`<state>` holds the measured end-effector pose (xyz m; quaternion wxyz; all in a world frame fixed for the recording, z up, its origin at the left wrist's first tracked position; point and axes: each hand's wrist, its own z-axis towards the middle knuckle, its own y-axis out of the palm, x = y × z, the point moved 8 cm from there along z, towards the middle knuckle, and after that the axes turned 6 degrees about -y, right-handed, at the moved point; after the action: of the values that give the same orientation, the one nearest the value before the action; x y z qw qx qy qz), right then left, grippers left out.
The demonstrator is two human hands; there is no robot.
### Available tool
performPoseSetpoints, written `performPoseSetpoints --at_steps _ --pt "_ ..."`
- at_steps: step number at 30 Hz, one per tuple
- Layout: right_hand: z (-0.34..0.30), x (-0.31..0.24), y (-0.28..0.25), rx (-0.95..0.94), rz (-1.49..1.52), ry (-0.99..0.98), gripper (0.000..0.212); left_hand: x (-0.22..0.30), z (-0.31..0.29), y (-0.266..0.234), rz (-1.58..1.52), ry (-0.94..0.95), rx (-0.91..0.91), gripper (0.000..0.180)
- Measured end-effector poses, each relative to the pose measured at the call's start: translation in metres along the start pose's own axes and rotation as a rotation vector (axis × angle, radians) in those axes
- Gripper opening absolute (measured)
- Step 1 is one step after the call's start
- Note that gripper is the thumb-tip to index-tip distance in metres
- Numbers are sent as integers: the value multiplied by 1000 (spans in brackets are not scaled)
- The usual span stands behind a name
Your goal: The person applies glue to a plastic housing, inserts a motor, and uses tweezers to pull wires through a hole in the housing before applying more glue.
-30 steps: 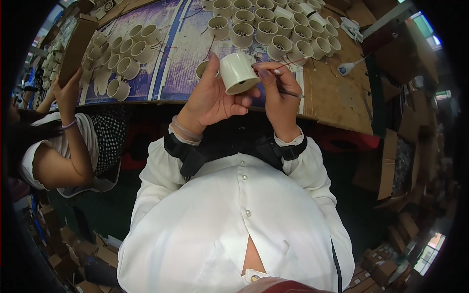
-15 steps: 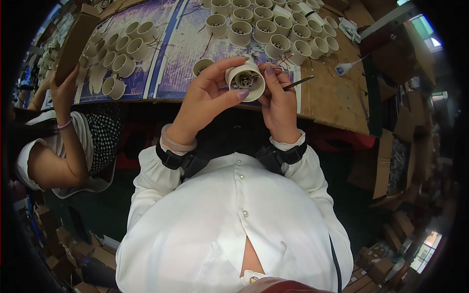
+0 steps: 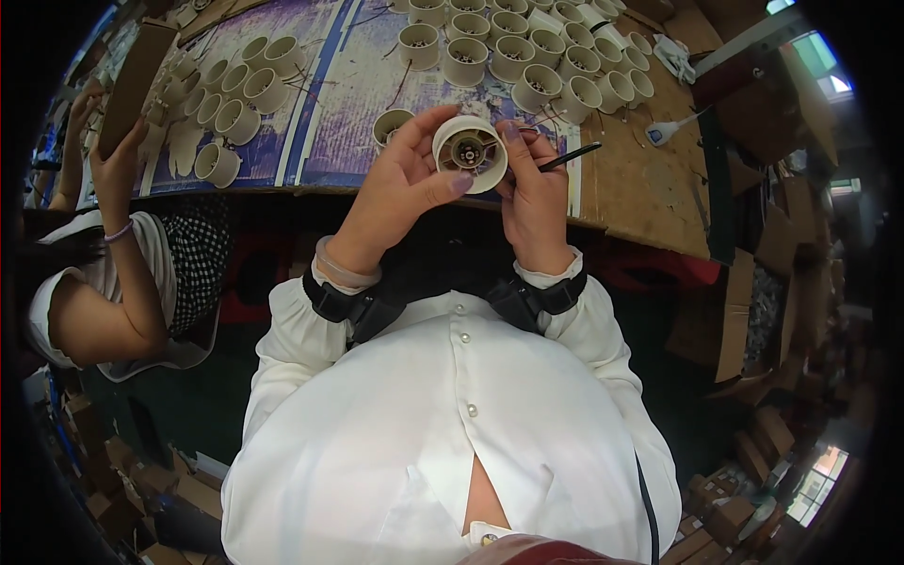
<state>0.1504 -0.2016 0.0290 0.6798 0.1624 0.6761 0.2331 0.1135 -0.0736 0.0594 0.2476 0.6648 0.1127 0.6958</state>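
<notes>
A white round lamp-holder-like cup point(image 3: 470, 153) is tilted so its open end faces me, with ribs and metal parts showing inside. My left hand point(image 3: 397, 188) is closed round its left side, the thumb on the lower rim. My right hand point(image 3: 535, 193) touches the cup's right edge with thumb and fingers. A thin dark rod-shaped tool point(image 3: 571, 156) lies in that same hand, its tip sticking out to the right. Thin reddish wires point(image 3: 546, 121) show just beyond the right fingers; where they lead is hidden.
Many similar white cups point(image 3: 465, 62) with small metal parts stand at the table's far side, more point(image 3: 238, 122) at the left. A small white bottle with a thin spout point(image 3: 663, 134) lies right. At left a co-worker's hand point(image 3: 121, 162) holds a cardboard piece point(image 3: 139, 85).
The cup has turned so its open end faces me more squarely. My right hand has shifted slightly, and the tool points a little higher. At left the co-worker's cardboard has moved slightly left.
</notes>
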Motion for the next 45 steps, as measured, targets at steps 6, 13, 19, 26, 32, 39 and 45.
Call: performPoseSetpoints --at_steps 6,13,19,26,32,39,45 --pt "-1 -1 3 76 72 -7 15 -18 0 -8 -85 -167 15 58" --pt "0 3 1 2 78 38 16 -8 3 -11 -81 -70 90 62" --pt "1 10 -6 49 32 30 16 7 -2 4 287 162 90 70" --pt "-7 3 4 -4 77 11 17 15 -2 0 501 166 136 76" --pt "-13 0 16 -56 117 104 17 29 -2 -2 782 390 139 68" --pt "-14 7 21 -132 108 211 14 28 -5 -1 444 457 8 64" --pt "-11 23 16 -200 96 326 12 22 -1 3 302 374 -186 62"
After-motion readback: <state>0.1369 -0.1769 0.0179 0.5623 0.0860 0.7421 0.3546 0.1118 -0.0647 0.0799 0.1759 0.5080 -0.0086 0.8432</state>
